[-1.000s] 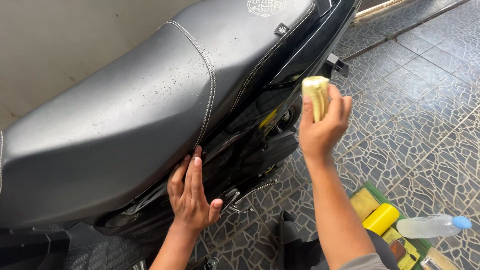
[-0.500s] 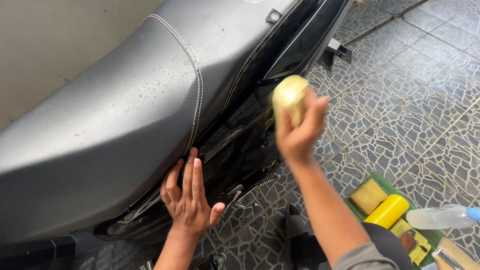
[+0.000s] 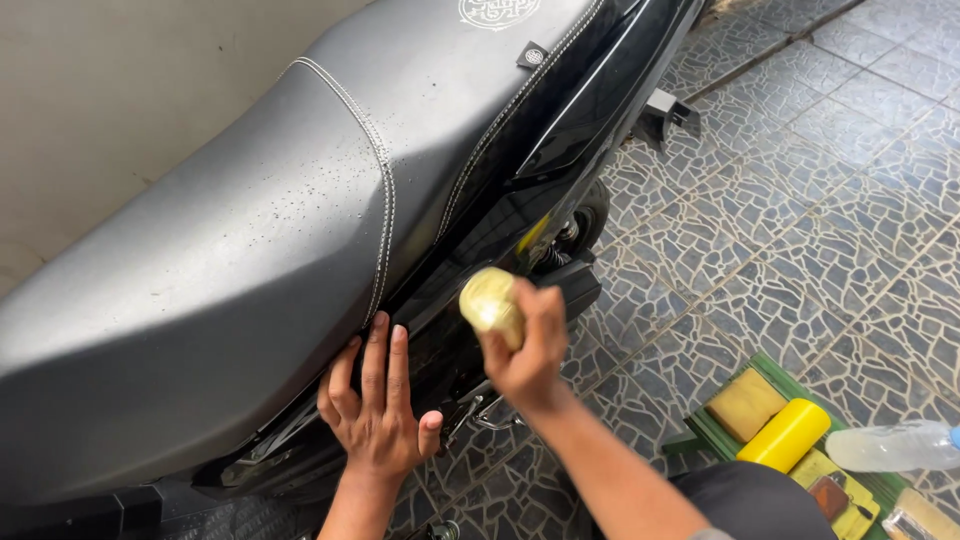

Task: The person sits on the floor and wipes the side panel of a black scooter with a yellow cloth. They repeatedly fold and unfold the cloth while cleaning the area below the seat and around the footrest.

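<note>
Two bare hands work at the side of a parked motorcycle.

The left hand (image 3: 378,415), low and centre-left in the frame, lies flat with fingers spread against the black side panel (image 3: 520,215) under the grey seat (image 3: 250,250). The right hand (image 3: 525,350), at centre, grips a round yellow sponge (image 3: 487,300) close to the panel. A green tray (image 3: 715,435) with a yellow bottle (image 3: 787,435) sits lower right on the tiled floor (image 3: 830,170).

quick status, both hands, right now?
Left hand: open, flat against the black side panel under the seat.
Right hand: closed, grip on a pale yellow sponge pad.
</note>
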